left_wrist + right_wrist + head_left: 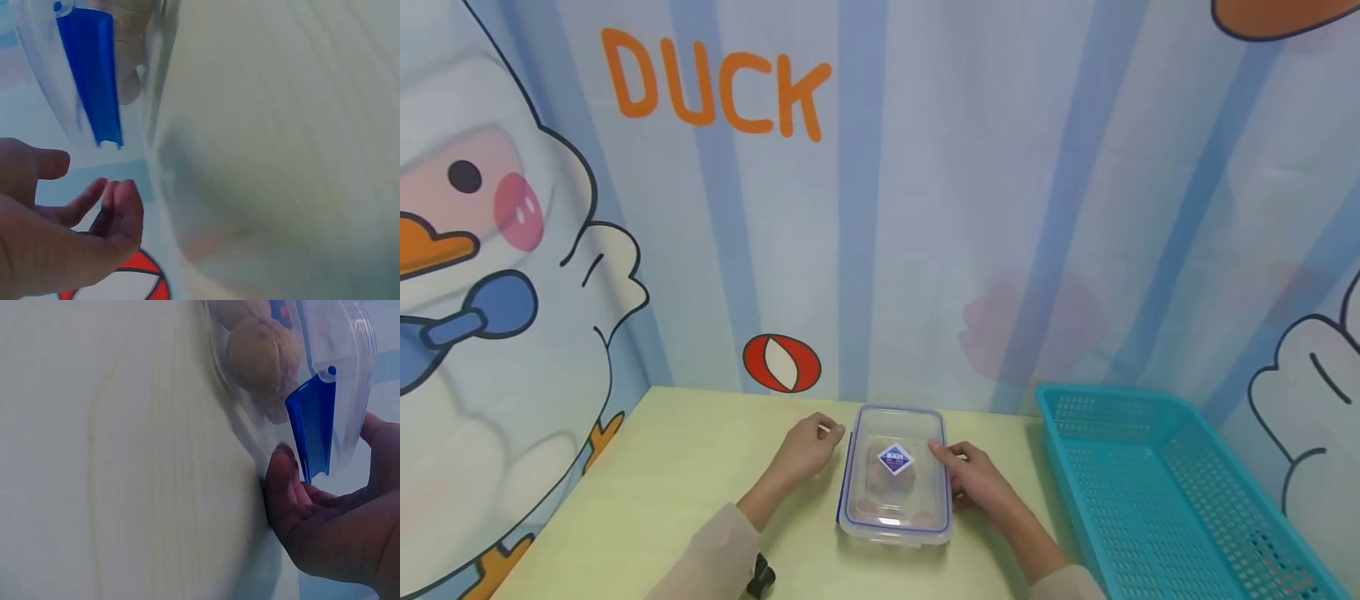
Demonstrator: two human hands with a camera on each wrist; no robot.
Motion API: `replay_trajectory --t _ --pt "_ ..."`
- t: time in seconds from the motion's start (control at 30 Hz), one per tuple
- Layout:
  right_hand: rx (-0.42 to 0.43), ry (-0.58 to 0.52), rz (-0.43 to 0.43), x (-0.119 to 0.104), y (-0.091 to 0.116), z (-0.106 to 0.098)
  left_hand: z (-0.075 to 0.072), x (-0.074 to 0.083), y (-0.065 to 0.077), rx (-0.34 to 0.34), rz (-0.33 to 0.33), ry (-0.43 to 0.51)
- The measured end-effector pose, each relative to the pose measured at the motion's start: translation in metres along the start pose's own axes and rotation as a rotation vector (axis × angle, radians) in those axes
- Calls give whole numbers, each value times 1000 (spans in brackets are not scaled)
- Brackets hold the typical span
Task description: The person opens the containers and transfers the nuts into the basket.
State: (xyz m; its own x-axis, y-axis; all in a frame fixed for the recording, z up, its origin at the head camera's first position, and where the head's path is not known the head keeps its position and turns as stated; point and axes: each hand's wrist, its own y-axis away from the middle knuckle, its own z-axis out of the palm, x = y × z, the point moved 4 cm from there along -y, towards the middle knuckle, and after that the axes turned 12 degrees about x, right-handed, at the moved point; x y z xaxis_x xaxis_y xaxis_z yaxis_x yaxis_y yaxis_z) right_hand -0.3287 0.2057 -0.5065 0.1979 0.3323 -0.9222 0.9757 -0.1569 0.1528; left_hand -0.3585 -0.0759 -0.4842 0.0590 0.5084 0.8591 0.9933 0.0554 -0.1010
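A clear plastic food container [917, 500] with a blue-edged lid and a blue-white label [895, 458] sits on the table. Through its side, the right wrist view shows tan, wrinkled, walnut-like round things [262, 359]. The right hand [981, 479] holds the container's right edge, thumb on the lid and fingers curled below by a tilted blue clasp [315, 425]. Just off the left side, the left hand [807, 450] is loosely curled and holds nothing. In the left wrist view another blue clasp [94, 69] stands tilted out, apart from the left hand [69, 237].
A turquoise perforated basket [1150, 475] stands on the right of the pale yellow table [700, 467]. Behind hangs a striped cloth [925, 208] with a duck print. A black object [762, 577] shows by the left sleeve.
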Motion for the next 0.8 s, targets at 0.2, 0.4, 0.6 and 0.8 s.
replay_trajectory --t 0.2,0.4,0.6,0.8 --pt "120 112 -67 -6 8 -6 -8 23 12 -43 50 -53" --pt "181 136 -141 -21 24 -14 -7 32 28 -143 -28 -43" --pt "76 129 -180 -30 36 -15 -7 34 34 -181 -68 0" --pt "54 94 -151 -31 40 -15 -6 36 38 -181 -106 44"
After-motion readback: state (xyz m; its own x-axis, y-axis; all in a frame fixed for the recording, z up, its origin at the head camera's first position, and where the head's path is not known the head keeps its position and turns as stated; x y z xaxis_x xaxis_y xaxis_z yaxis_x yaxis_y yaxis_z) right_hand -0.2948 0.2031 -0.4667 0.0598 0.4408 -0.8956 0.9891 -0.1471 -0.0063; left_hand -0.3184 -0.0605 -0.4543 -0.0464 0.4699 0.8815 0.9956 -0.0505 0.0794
